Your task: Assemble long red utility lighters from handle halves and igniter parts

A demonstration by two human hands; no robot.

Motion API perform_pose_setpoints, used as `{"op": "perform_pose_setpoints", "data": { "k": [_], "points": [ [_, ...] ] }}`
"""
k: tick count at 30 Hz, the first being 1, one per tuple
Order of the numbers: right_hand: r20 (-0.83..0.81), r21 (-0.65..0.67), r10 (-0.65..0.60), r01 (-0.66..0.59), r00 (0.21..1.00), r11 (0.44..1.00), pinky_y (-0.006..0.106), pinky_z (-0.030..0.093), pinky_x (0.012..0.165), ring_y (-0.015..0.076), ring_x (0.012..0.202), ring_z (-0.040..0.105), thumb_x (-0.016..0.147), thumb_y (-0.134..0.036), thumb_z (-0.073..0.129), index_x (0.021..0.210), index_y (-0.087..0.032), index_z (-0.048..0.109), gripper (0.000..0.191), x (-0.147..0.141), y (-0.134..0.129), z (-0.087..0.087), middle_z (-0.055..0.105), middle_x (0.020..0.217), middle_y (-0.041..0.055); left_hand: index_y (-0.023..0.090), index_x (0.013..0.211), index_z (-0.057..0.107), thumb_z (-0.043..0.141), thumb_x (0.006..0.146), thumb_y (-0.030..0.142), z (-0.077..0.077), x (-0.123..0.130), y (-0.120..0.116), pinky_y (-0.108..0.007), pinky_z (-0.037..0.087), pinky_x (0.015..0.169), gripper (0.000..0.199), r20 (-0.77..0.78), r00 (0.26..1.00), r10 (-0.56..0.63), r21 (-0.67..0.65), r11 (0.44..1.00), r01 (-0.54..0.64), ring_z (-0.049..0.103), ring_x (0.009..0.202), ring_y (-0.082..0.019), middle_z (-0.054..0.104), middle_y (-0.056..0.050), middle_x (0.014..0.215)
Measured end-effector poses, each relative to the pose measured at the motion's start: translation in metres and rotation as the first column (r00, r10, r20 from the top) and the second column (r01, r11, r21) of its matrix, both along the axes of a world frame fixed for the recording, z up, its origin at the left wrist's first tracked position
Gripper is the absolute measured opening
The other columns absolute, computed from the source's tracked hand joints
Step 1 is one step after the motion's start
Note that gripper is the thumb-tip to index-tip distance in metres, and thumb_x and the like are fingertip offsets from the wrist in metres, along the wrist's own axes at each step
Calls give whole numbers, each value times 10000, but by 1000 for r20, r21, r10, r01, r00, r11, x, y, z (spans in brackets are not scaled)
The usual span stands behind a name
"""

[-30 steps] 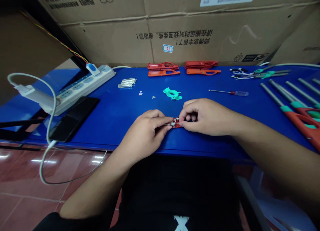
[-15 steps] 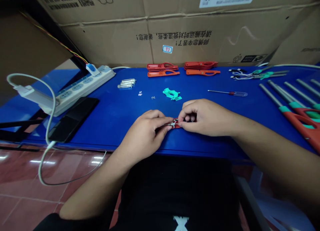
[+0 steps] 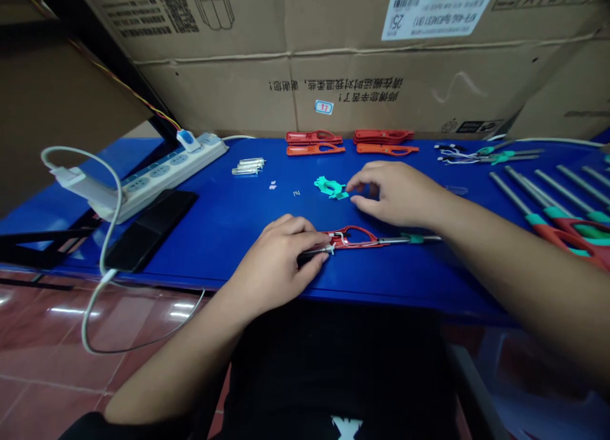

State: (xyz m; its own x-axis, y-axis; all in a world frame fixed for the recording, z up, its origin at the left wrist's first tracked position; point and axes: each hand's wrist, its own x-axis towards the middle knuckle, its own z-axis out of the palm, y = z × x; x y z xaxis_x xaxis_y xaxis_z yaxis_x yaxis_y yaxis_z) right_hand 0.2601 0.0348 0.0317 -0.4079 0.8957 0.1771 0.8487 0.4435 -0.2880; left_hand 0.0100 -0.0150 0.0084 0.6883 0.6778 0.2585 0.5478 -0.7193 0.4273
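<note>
My left hand [image 3: 271, 266] grips the end of a red plastic lighter-like shell [image 3: 352, 239], with a long metal tube [image 3: 395, 240] and a green collar running right from it. A small metal fitting shows at the shell's end beside my fingers. My right hand [image 3: 395, 192] is apart from the shell, with its fingertips curled just right of a green plastic piece [image 3: 330, 186] lying on the blue table [image 3: 214, 224]. I see nothing held in my right hand.
A white power strip [image 3: 143, 180] and black phone [image 3: 150, 227] lie at left. Small glass tubes [image 3: 248, 167] and red-orange shells [image 3: 314, 141] sit at the back. Wired parts [image 3: 490, 155] and several long red-handled tools [image 3: 562, 230] lie at right. Cardboard boxes stand behind.
My right hand has let go of the red shell and moved up toward the green piece. The shell now lies longer in view, its metal tube showing to the right.
</note>
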Motion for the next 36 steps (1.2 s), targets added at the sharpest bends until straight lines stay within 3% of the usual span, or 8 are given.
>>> {"op": "perform_pose_setpoints", "data": {
  "k": [3,7,10,13,22,26,31,36],
  "points": [
    [65,11,93,-94,994,995,327,444,754,212,914,604,853,-317,624,1158,-203,707,336,-5,17,-3,669,1104,80,212,1211,677,615,927,250,-1,-2,1,-401,452,862,293,-6,1000,12,4,1000,-12,558,950,-218,661,-58,1042],
    [91,11,110,-111,990,994,320,444,739,197,869,600,845,-286,629,994,-182,726,206,-8,25,-4,680,1041,76,225,1177,686,613,930,264,0,-8,1,-396,440,857,261,-37,999,5,17,1000,-4,561,966,-219,657,-56,1056],
    [-53,-44,80,-83,995,996,308,467,703,175,796,615,836,-309,650,969,-190,709,187,-1,15,1,705,957,50,244,1167,687,603,939,260,2,-11,-1,-389,424,852,244,-46,999,-13,52,999,16,566,961,-211,659,-49,1046],
    [-161,-217,32,-68,986,974,302,485,680,163,752,638,851,-371,642,968,-228,736,208,8,-1,5,727,888,19,252,1167,684,591,951,272,2,-12,-4,-382,421,841,236,-37,999,-33,63,997,36,572,941,-205,668,-46,1024],
    [-63,-204,-72,57,995,977,297,461,662,160,734,638,865,-382,605,885,-217,750,221,24,-13,-5,734,851,21,226,1093,704,594,960,285,16,-10,4,-337,465,839,182,3,989,-149,-9,989,149,607,903,-169,675,-28,971],
    [0,-204,-29,29,1000,979,304,464,647,174,734,640,808,-480,655,828,-225,751,273,32,-18,-2,729,832,22,209,1084,723,599,952,265,28,-5,14,-334,485,832,190,2,997,-71,63,996,71,617,910,-177,677,-43,989],
    [15,-131,50,-47,999,990,302,481,690,168,751,653,832,-329,614,839,-230,757,174,29,-27,1,742,877,19,218,1049,734,601,948,264,17,10,8,-368,482,853,173,48,999,-7,38,999,5,600,928,-190,668,-47,1007],
    [60,-37,134,-132,989,991,313,468,710,184,763,656,883,-285,567,846,-239,749,192,12,-46,16,741,858,29,256,1100,732,592,958,292,1,15,-1,-381,470,864,202,38,998,-42,-6,999,42,568,947,-194,640,-45,1040]
  ]
}}
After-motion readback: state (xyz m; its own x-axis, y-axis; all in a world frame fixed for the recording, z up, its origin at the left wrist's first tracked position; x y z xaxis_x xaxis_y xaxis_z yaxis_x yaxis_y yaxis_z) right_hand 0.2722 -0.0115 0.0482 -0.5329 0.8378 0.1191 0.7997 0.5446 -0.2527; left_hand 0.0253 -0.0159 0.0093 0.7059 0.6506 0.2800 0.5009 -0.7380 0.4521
